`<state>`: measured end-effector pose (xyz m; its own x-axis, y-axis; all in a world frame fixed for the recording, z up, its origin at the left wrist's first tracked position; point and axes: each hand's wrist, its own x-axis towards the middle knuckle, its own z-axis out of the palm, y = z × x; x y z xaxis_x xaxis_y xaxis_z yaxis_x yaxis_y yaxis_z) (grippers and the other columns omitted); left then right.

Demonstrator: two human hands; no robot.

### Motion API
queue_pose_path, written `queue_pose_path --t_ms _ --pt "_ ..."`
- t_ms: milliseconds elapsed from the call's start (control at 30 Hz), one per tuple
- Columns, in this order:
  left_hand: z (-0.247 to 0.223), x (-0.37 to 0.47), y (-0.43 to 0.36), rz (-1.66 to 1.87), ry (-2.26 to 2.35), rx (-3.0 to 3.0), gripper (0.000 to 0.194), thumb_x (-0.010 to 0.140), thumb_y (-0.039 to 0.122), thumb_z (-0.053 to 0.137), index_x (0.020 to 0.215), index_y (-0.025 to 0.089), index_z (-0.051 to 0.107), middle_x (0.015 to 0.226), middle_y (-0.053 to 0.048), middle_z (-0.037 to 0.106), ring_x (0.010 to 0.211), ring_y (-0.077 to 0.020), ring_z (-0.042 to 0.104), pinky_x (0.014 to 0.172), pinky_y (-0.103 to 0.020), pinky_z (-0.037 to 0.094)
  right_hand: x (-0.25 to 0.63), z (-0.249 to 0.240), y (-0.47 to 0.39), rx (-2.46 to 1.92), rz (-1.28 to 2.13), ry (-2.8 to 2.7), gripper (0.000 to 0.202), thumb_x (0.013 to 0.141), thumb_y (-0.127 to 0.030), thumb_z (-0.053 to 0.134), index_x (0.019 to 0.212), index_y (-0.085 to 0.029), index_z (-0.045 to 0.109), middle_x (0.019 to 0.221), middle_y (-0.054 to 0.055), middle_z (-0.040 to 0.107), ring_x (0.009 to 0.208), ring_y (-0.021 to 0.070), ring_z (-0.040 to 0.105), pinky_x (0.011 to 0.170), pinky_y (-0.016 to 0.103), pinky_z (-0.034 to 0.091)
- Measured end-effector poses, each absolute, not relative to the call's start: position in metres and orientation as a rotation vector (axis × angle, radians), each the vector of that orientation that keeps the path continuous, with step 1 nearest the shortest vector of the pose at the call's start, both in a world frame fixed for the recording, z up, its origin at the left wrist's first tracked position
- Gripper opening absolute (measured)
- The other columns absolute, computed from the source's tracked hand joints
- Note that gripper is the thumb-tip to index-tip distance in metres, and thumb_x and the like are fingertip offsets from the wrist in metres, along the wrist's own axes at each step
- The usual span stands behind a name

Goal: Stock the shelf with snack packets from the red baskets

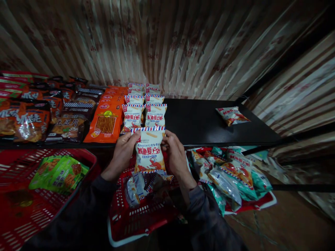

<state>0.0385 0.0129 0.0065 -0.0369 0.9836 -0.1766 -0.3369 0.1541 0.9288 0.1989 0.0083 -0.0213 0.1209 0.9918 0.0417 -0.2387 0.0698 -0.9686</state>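
Note:
Between my two hands a white snack bag (149, 153) with red lettering and a striped top edge is held upright, its front facing me. My left hand (122, 153) pinches its upper left side, and my right hand (174, 150) grips its upper right side. Just behind it, two columns of matching white bags (155, 116) stand on the black shelf (191, 122). The held bag hangs in front of the shelf edge, above the middle red basket (131, 223), which has a few bags in it.
Orange packets (106, 120) and dark snack bags (65, 122) line the shelf's left. One white bag (232, 115) lies at its right. A left red basket (89, 158) holds green packets; a right basket (270, 202) is heaped with bags. Pleated curtains hang behind.

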Motion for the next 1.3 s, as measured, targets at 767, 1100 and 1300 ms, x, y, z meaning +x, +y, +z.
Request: queue_pose_path --t_ms 767,1100,1300 --pt "0.01 0.013 0.03 1.692 1.115 0.674 0.03 0.075 0.044 0.066 0.081 0.014 0.067 0.072 -0.003 0.071 0.061 -0.0146 0.062 0.059 -0.025 0.046 0.159 -0.035 -0.009 -0.933 1.601 -0.859 0.031 0.065 -0.029 0.082 0.09 -0.023 0.065 0.077 -0.004 0.07 0.065 0.0116 0.067 0.056 0.022 0.059" --pt "0.019 0.011 0.029 1.645 1.058 0.651 0.034 0.073 0.048 0.067 0.085 0.016 0.068 0.085 -0.006 0.074 0.087 -0.0241 0.068 0.075 -0.032 0.052 0.156 -0.034 -0.011 -0.882 1.567 -0.914 0.041 0.07 -0.031 0.078 0.107 -0.026 0.06 0.092 0.0 0.071 0.073 0.0169 0.068 0.057 0.03 0.062" --pt "0.013 0.02 0.025 1.474 0.954 0.65 0.042 0.081 0.05 0.058 0.108 0.018 0.063 0.112 -0.009 0.069 0.107 -0.0266 0.062 0.089 -0.04 0.05 0.154 -0.029 -0.009 -0.86 1.427 -0.908 0.042 0.073 -0.031 0.075 0.111 -0.027 0.057 0.091 -0.002 0.07 0.078 0.0164 0.067 0.06 0.029 0.062"
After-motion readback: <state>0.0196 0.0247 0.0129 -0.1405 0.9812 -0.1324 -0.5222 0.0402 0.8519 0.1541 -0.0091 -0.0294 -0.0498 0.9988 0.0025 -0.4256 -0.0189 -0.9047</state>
